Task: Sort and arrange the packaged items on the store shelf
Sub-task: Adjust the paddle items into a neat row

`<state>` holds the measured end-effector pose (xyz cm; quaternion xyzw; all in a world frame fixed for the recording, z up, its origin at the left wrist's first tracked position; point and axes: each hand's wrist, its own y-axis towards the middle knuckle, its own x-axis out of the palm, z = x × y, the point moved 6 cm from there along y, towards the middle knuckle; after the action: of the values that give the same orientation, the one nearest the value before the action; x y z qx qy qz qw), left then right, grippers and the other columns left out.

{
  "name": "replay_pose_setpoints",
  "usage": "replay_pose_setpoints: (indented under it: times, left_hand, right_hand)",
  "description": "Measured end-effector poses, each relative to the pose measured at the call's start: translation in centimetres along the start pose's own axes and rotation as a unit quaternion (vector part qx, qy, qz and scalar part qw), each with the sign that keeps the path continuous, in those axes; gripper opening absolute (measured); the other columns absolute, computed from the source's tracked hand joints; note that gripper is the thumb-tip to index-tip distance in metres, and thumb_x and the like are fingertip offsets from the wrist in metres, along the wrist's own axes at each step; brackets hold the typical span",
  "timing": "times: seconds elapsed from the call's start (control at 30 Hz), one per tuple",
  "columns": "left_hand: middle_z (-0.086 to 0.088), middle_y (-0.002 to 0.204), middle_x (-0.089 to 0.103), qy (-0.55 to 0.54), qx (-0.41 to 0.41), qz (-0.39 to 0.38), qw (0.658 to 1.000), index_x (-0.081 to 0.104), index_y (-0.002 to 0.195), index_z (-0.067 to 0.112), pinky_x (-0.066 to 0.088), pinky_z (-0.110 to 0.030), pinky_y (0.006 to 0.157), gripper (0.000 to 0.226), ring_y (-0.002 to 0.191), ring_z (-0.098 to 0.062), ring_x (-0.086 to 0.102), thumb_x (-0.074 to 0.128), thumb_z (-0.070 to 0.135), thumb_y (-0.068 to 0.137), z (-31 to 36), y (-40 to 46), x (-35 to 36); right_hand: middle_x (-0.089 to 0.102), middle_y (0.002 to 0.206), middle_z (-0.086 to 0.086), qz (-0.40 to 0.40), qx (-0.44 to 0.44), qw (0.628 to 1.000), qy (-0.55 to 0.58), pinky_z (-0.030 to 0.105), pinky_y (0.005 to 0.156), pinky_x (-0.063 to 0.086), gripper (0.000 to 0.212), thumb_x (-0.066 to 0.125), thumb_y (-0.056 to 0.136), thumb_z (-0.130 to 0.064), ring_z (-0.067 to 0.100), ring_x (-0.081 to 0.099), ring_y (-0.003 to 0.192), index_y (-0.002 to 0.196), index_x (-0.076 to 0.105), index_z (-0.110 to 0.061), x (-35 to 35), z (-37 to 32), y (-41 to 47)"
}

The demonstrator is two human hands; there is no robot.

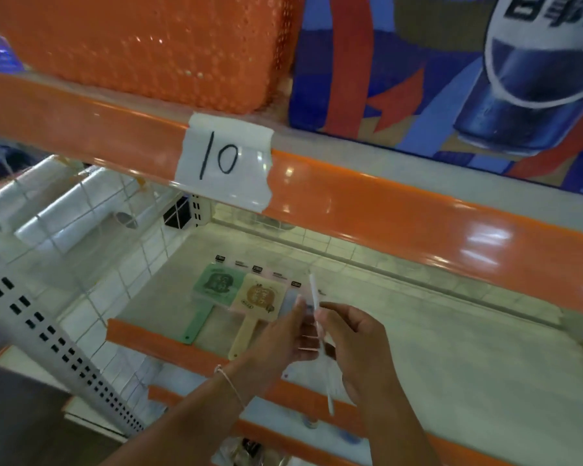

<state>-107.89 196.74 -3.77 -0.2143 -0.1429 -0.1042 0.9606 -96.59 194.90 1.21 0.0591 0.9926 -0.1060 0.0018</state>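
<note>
A thin white packaged item, seen edge-on and upright, sits over the shelf, pinched in the grip of both hands: left hand at its 9 o'clock, right hand at 3 o'clock. At 10 o'clock lie a beige paddle-shaped pack and a green one, side by side.

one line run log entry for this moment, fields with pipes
stage: arranging | left hand + right hand: hold thin white packaged item edge-on | shelf: green paddle, beige paddle flat, side by side

taped "10" label, drink poster, orange basket
</note>
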Motion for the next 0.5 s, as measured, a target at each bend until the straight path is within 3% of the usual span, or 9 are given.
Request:
replay_pose_setpoints:
  times: [0.07,0.13,0.23,0.3,0.37,0.5]
  left_hand:
    - [-0.018,0.086,0.06,-0.002,0.016,0.019,1.0,0.064,0.101,-0.004,0.055,-0.042,0.077,0.05,0.079,-0.028,0.058,0.042,0.041,0.101,0.4,0.1,-1.2]
    - [-0.014,0.076,0.059,0.005,0.052,0.038,0.998,0.063,0.095,-0.008,0.054,-0.03,0.066,0.039,0.066,-0.02,0.06,0.047,0.028,0.101,0.9,-0.1,-2.3]
    - [0.001,0.058,0.055,0.048,0.12,0.088,0.988,0.057,0.077,-0.001,0.046,-0.022,0.051,0.028,0.052,-0.012,0.053,0.053,0.017,0.098,1.7,-0.3,-4.0]
    - [0.005,0.055,0.055,0.106,0.158,0.132,0.973,0.057,0.071,0.012,0.043,-0.029,0.053,0.027,0.055,-0.016,0.052,0.06,0.026,0.094,2.2,-0.3,-5.4]
    - [-0.006,0.062,0.057,0.13,0.182,0.135,0.965,0.057,0.076,0.012,0.043,-0.034,0.052,0.029,0.055,-0.021,0.053,0.062,0.037,0.091,2.8,-0.6,-6.3]
    - [0.003,0.063,0.057,0.166,0.193,0.146,0.956,0.061,0.085,0.011,0.037,-0.018,0.046,0.018,0.053,-0.008,0.049,0.063,0.028,0.092,3.8,-0.8,-7.5]
  right_hand:
    - [0.074,0.077,0.009,-0.006,0.039,0.997,0.066,0.03,0.055,0.056,0.015,0.058,0.094,-0.008,0.017,0.07,0.065,0.09,0.072,-0.002,0.9,-0.1,-0.3]
    - [0.072,0.093,0.017,-0.002,0.074,0.991,0.114,0.035,0.059,0.058,0.021,0.053,0.096,-0.011,0.026,0.07,0.082,0.097,0.068,0.004,1.7,0.1,-0.5]
    - [0.07,0.109,0.021,0.013,0.1,0.982,0.158,0.05,0.081,0.057,0.026,0.051,0.098,-0.017,0.037,0.067,0.101,0.102,0.072,-0.002,2.5,1.0,-0.7]
    - [0.073,0.105,0.02,-0.002,0.105,0.977,0.183,0.052,0.085,0.056,0.03,0.049,0.1,-0.019,0.037,0.07,0.098,0.104,0.073,-0.002,3.2,0.8,-1.2]
    - [0.074,0.099,0.021,-0.008,0.094,0.982,0.161,0.053,0.084,0.057,0.031,0.048,0.1,-0.018,0.036,0.071,0.093,0.101,0.074,-0.001,3.6,0.4,-1.6]
    - [0.073,0.085,0.017,0.066,0.082,0.99,0.097,0.041,0.07,0.056,0.033,0.046,0.102,-0.018,0.027,0.069,0.074,0.093,0.074,-0.004,3.2,1.3,-1.6]
